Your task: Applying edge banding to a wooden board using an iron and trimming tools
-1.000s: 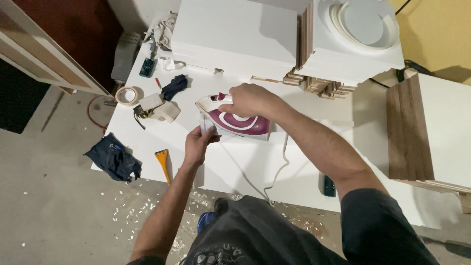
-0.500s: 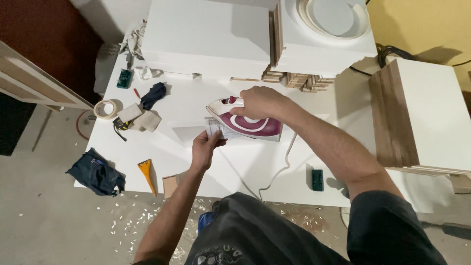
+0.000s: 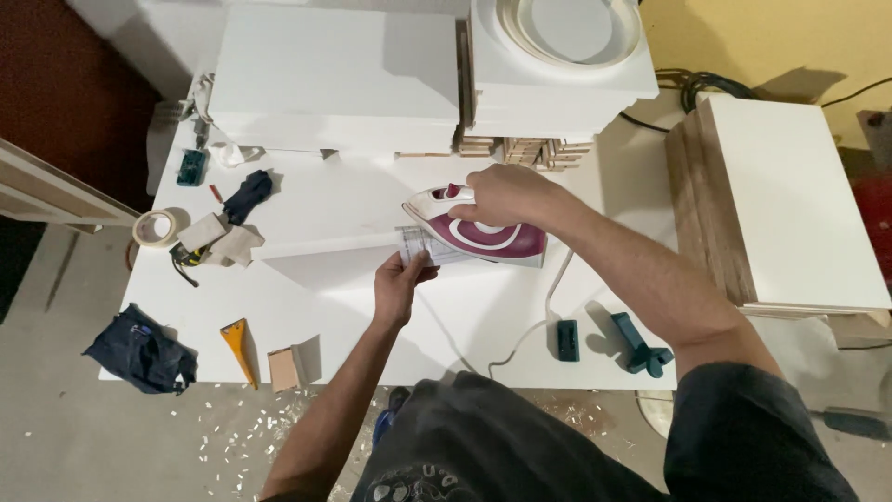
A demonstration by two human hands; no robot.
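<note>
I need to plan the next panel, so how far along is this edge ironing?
Done: cannot tell how much strip is already bonded. In hand: the right hand presses the purple iron on the top edge of the upright white panel, while the left hand steadies the panel beside the iron's nose. Left: the edge stretching leftward from the iron looks not yet ironed.

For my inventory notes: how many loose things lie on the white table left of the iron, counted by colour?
Dark blue: 3 (cloth, glove, small box)
Orange: 1 (scraper)
Brown: 1 (wooden block)
Cream: 1 (tape roll)
Total: 6
</note>
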